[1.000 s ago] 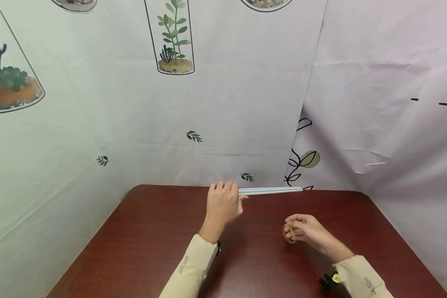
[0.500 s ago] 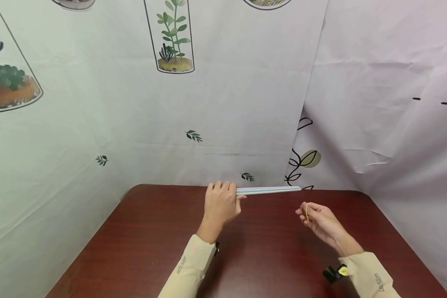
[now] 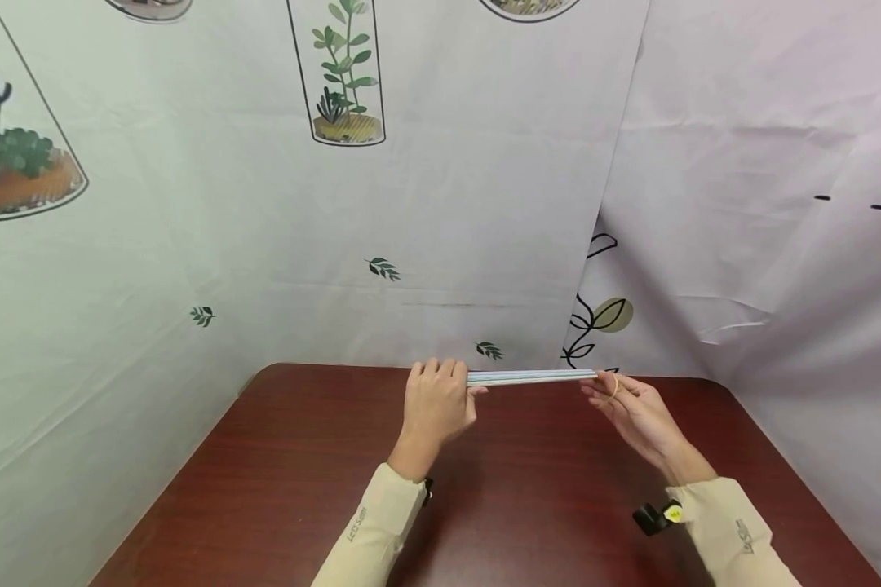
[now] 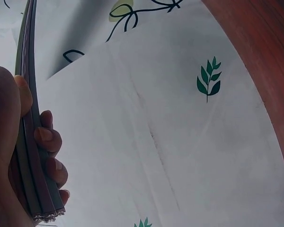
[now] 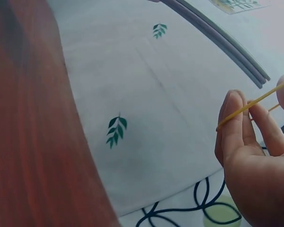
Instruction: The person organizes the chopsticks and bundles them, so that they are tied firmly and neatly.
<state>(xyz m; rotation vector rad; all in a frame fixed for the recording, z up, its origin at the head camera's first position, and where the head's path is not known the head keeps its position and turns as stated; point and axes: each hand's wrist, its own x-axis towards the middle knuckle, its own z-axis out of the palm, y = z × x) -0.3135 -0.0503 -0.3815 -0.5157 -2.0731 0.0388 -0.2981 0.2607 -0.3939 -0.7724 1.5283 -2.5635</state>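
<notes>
here, the left hand point(image 3: 436, 408) grips a bundle of sticks point(image 3: 532, 377) near one end, sideways above the table point(image 3: 543, 497). the right hand point(image 3: 642, 412), thumb and fingers apart, carries a yellow rubber band point(image 5: 246, 108) stretched across them, just beside the free tips.

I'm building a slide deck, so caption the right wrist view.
A yellow band stretched across the right hand, near the ends of several slender sticks.

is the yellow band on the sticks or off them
Off: the right wrist view shows the yellow band stretched over fingers of the right hand, with the sticks ending outside its loop.
</notes>
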